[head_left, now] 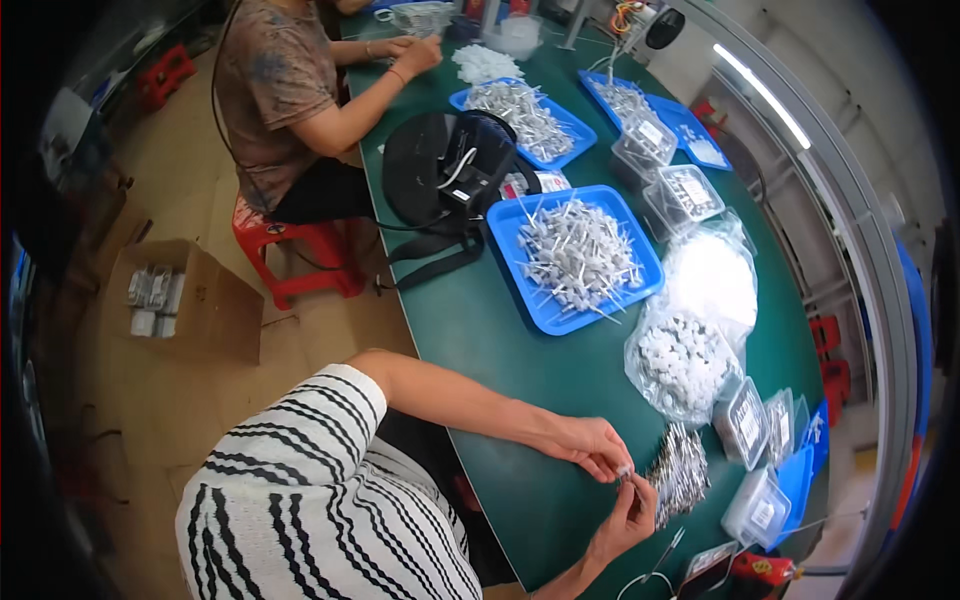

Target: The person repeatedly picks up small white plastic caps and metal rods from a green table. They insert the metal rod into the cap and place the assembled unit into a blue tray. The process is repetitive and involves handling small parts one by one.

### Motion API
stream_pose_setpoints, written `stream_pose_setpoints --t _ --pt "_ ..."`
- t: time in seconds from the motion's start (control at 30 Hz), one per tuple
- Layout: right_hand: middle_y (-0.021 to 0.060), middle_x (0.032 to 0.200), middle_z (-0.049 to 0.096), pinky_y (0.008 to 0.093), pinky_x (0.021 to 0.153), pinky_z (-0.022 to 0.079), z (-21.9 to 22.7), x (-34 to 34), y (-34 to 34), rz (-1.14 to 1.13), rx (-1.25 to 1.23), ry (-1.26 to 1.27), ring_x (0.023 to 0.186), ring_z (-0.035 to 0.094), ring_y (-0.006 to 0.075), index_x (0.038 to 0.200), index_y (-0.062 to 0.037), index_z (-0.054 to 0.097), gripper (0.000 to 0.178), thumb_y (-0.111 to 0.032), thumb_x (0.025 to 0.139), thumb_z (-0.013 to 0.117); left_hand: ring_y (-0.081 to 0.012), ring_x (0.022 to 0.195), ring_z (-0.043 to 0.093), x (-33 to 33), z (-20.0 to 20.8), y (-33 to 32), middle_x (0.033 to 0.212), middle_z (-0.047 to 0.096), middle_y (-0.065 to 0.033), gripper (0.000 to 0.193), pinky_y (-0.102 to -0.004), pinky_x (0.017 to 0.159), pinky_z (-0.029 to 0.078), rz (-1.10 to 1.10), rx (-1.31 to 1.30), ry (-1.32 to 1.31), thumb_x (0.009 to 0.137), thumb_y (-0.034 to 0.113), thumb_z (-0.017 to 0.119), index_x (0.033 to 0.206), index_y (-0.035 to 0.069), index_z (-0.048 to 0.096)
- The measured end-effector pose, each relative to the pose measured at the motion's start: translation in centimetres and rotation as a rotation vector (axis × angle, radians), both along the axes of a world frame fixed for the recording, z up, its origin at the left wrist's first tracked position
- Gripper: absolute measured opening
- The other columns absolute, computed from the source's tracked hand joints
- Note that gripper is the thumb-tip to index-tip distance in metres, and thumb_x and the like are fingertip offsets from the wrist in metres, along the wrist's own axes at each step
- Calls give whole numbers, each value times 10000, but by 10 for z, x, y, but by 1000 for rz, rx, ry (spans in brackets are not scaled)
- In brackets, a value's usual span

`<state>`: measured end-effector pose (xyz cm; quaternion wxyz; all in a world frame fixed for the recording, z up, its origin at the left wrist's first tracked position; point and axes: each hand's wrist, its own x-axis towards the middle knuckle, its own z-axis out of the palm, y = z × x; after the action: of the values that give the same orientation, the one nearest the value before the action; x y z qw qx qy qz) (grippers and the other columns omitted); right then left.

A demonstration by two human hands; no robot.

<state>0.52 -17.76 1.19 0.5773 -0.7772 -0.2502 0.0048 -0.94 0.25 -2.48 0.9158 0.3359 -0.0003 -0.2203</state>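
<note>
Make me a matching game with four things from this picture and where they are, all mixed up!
1. Cardboard box
2. Red stool
3. Small white piece
4. Pile of thin metal parts

A. Under the seated co-worker
B. Where the left hand and right hand meet
C. On the floor, holding packages
D. Lying on the green table

Pairs: 1-C, 2-A, 3-B, 4-D

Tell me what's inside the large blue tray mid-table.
The tray holds a heap of small pale pieces with thin stems. The heap covers most of the tray's floor, so its lower layers and anything beneath can't be seen.
</note>
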Motion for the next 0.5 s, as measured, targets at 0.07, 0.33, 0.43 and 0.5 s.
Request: stream_pose_setpoints --t 0.07,0.33,0.43,0.5 --pt "67 893 605 233 710 459 -1 -1 0 -9 -12 8 794 568 118 985 47 616 112 -6 905 559 -111 793 639 3 -8 -2 918 655 -46 228 -231 749 544 10 5 1 878 174 641 1029 3 642" --pt "70 890 608 236 706 462 0 -3 -1 -40 -76 -39 800 577 124 983 51 619 121 -25 908 563 -133 799 639 1 -9 -6 876 651 -61 214 -260 767 546 48 -7 -23 862 178 665 993 11 643" --pt "92 899 602 267 746 482 2 -5 0 -33 -38 -48 819 592 161 966 61 618 106 41 884 554 -130 811 636 1 -9 -7 896 647 -59 236 -260 769 545 46 3 -24 868 178 664 1028 7 630" --pt "97 895 614 262 743 482 0 -1 3 -27 -12 -82 808 595 161 965 56 621 110 55 870 566 -122 834 629 2 -6 -2 927 641 -53 264 -252 772 540 26 4 -3 879 178 656 1068 -2 618"
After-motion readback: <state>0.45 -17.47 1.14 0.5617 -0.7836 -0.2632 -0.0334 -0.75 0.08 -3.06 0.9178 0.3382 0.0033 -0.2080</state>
